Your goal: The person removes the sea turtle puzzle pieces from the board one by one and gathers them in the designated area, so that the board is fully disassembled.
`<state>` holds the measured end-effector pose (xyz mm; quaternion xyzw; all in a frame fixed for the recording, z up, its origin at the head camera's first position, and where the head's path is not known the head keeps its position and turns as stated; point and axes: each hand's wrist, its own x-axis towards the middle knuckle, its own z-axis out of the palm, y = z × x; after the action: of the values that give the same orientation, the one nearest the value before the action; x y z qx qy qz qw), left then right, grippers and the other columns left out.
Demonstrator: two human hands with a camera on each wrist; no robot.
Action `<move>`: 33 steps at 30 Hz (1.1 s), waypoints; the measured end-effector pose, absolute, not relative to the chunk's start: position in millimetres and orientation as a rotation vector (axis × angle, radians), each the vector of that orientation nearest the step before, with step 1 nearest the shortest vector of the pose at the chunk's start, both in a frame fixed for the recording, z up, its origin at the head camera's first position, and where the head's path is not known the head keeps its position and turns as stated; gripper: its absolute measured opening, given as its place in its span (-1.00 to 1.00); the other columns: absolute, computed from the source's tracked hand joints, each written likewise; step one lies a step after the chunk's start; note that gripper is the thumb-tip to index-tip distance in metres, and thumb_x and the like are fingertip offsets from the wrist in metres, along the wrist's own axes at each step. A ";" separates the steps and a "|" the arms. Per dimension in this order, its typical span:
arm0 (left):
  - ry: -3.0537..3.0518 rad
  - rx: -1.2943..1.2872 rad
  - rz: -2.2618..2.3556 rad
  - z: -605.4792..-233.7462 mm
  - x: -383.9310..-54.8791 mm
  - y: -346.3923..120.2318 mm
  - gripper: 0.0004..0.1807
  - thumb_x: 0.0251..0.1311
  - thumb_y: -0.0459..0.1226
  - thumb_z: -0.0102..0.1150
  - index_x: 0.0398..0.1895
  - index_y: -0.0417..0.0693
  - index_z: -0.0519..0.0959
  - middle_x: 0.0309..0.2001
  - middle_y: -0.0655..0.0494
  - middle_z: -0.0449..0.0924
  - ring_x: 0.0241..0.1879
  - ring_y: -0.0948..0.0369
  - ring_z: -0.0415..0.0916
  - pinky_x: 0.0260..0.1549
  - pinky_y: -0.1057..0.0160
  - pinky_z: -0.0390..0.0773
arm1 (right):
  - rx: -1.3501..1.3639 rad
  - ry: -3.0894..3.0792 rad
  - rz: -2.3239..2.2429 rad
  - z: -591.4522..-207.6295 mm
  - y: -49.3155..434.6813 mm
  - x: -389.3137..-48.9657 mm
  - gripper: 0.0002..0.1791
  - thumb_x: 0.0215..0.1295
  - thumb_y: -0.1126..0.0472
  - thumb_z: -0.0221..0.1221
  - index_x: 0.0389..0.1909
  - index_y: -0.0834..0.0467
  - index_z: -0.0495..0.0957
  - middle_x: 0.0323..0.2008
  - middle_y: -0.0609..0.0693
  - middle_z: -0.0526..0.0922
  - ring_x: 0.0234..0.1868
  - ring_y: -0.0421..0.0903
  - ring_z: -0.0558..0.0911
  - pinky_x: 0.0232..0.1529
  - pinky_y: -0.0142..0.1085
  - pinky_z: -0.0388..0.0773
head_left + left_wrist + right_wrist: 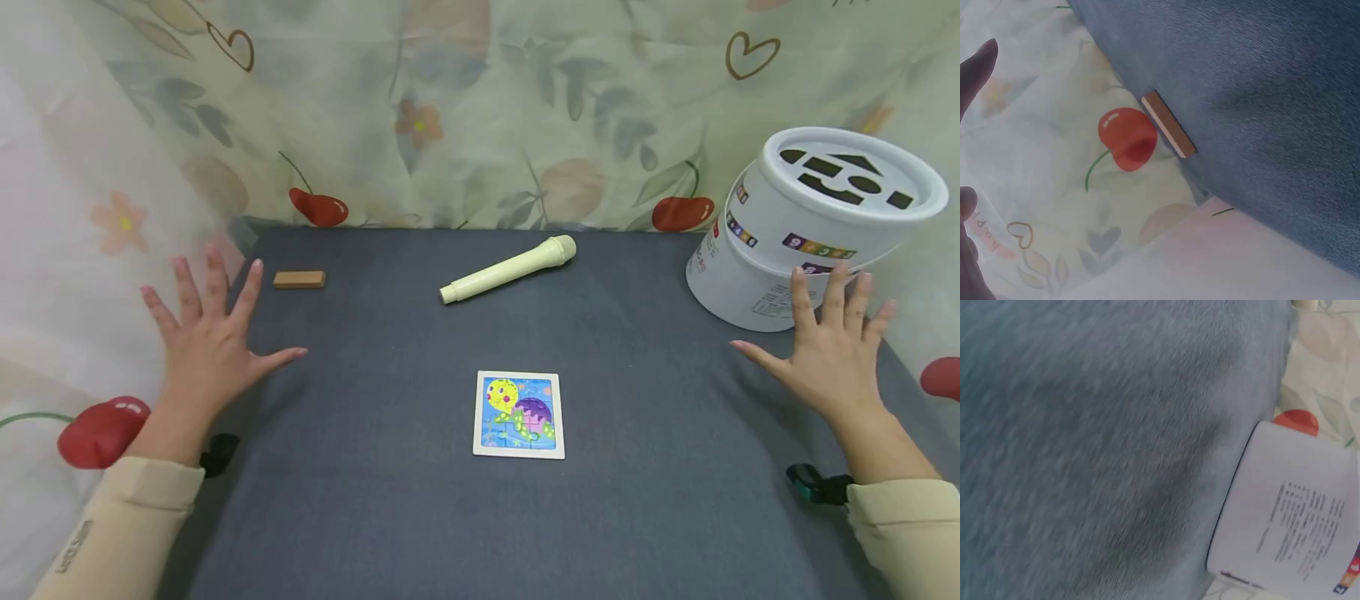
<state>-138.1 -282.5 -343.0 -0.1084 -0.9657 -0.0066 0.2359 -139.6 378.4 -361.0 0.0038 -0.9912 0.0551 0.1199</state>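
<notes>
At the back and along both sides, a pale curtain (510,125) printed with cherries, leaves, flowers and outlined hearts. In front of it, a dark blue-grey tabletop (360,517). At the far right of the tabletop, a white bucket (780,225) with dark shapes on the lid and coloured number strips round the wall. At the two lower corners, cream sleeves (120,521). Beyond the left sleeve, the left grip (210,346), wide open with straight, fanned fingers and holding nothing. Opposite, the right grip (836,354), equally wide open and holding nothing, with fingertips overlapping the bucket in the head view; impossible to tell whether touching it. Between the two, farther back, a cream toy microphone (504,272), lying aslant. Nearer the front, in the middle, a square framed puzzle (519,415) with a cartoon turtle. Near the left fingertips, a brown block (299,280), lying flat near the back edge.
</notes>
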 end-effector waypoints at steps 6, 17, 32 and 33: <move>-2.634 -0.316 -0.070 -344.4 -140.6 -274.5 0.23 -0.29 0.66 -0.74 0.49 0.24 -0.29 0.48 0.03 -0.64 0.43 -0.05 -0.73 0.21 -0.42 -0.49 | 0.044 -2.914 0.208 -363.2 367.3 -149.2 0.23 -0.02 -0.56 -0.02 0.45 -0.10 -0.51 0.39 0.00 -0.75 0.38 0.10 -0.70 0.24 0.31 -0.66; -2.762 -0.270 -0.134 -343.9 -150.5 -242.7 0.32 -0.40 0.69 -0.75 0.49 0.16 -0.25 0.45 0.04 -0.73 0.41 -0.04 -0.81 0.25 -0.35 -0.53 | 0.103 -2.902 0.293 -369.8 334.5 -168.4 0.20 0.02 -0.49 0.02 0.45 -0.09 -0.49 0.40 -0.01 -0.74 0.38 0.07 -0.71 0.26 0.26 -0.68; -2.842 -0.305 -0.241 -345.4 -163.6 -199.8 0.31 -0.21 0.25 0.34 0.49 0.16 -0.31 0.43 0.10 -0.78 0.39 0.00 -0.85 0.27 -0.30 -0.56 | 0.127 -2.903 0.438 -374.2 285.7 -189.1 0.17 0.09 -0.43 0.04 0.45 -0.09 -0.51 0.43 0.07 -0.67 0.41 0.12 -0.64 0.28 0.26 -0.64; -2.853 -0.306 -0.261 -345.4 -163.7 -195.9 0.31 -0.21 0.24 0.34 0.49 0.16 -0.31 0.43 0.11 -0.78 0.39 0.01 -0.85 0.27 -0.30 -0.56 | 0.128 -2.911 0.455 -374.7 282.4 -190.2 0.17 0.09 -0.44 0.02 0.45 -0.09 -0.52 0.43 0.07 -0.68 0.41 0.13 -0.64 0.28 0.27 -0.64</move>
<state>-163.7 -195.9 -345.4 -0.1052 -0.9818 -0.0899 0.1297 -190.2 282.4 -374.7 0.0433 -0.9825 0.1537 0.0961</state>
